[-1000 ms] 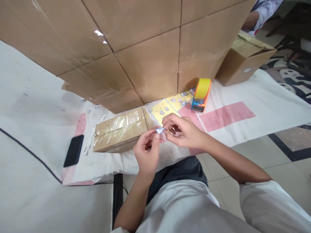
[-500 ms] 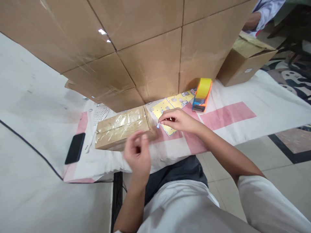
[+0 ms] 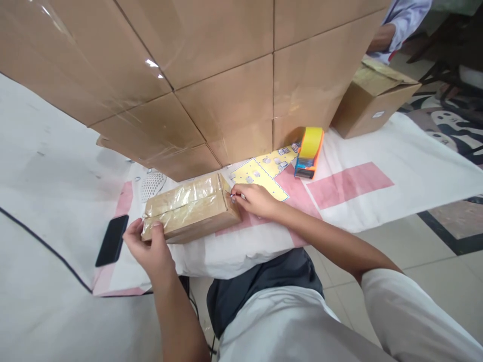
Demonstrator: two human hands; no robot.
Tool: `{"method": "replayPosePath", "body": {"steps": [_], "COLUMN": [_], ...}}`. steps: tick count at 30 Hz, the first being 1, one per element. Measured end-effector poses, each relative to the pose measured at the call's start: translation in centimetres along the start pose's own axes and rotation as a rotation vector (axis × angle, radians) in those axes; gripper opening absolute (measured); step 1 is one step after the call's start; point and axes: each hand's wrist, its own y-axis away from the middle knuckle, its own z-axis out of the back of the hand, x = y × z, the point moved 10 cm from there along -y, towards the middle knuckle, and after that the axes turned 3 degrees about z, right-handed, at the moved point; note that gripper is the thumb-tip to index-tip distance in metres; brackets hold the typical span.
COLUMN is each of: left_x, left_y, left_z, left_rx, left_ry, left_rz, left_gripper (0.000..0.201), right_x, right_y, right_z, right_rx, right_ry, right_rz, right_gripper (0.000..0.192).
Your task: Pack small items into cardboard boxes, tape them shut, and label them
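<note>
A taped cardboard box (image 3: 196, 216) lies lengthwise on the cloth-covered table, shiny clear tape along its top. My left hand (image 3: 151, 246) grips the box's left end, thumb on the near top edge and fingers around the corner. At the opposite end, my right hand (image 3: 258, 201) pinches a small white label (image 3: 232, 196) against or very near the box's right face. The fingertips partly cover the label, so I cannot tell whether it is stuck down. Just beyond the right hand lies a yellow patterned sheet (image 3: 260, 178).
Stacked cardboard boxes (image 3: 226, 95) form a wall behind. A tape dispenser (image 3: 309, 153) with yellow tape stands right of centre, with another carton (image 3: 373, 98) beyond it. A black phone (image 3: 112, 240) and a white perforated object (image 3: 153, 185) are left. Another person's sleeve (image 3: 409, 22) shows top right.
My left hand has moved left from in front of the box and taken hold of its left end. My right hand has brought the small label left to the box's right end.
</note>
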Motion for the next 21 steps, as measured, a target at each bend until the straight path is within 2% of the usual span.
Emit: {"method": "replayPosePath", "body": {"steps": [3,5,8,10,13,18,21], "left_x": [0.0,0.2,0.2,0.2,0.3,0.2,0.3], "left_y": [-0.3,-0.5,-0.5,-0.4,-0.3,-0.4,-0.7], "left_z": [-0.2,-0.1,0.0,0.1,0.2,0.2,0.3], "left_rx": [0.000,-0.013,-0.021,-0.020,-0.022,-0.004,0.021], "left_ry": [0.008,0.019,0.012,0.005,0.001,-0.040,-0.042], "left_rz": [0.022,0.028,0.001,-0.008,-0.004,-0.013,-0.004], "left_gripper": [0.051,0.051,0.049,0.048,0.048,0.048,0.048], "right_x": [-1.0,-1.1,-0.9,-0.8,-1.1,-1.5,-1.1], "right_y": [1.4,2.5,4.1,5.2,6.3,6.4,5.3], "right_z": [0.2,-0.8,-3.9,-5.5,-5.9,-5.3,-5.6], "right_rx": [-0.130,-0.167,-0.093,-0.086,-0.192,-0.244,-0.144], "right_ry": [-0.083,-0.271,-0.632,-0.768,-0.838,-0.818,-0.844], "right_rz": [-0.198,-0.237,-0.268,-0.298,-0.319,-0.357,-0.378], "right_gripper": [0.035,0.030,0.045,0.058,0.062,0.062,0.065]}}
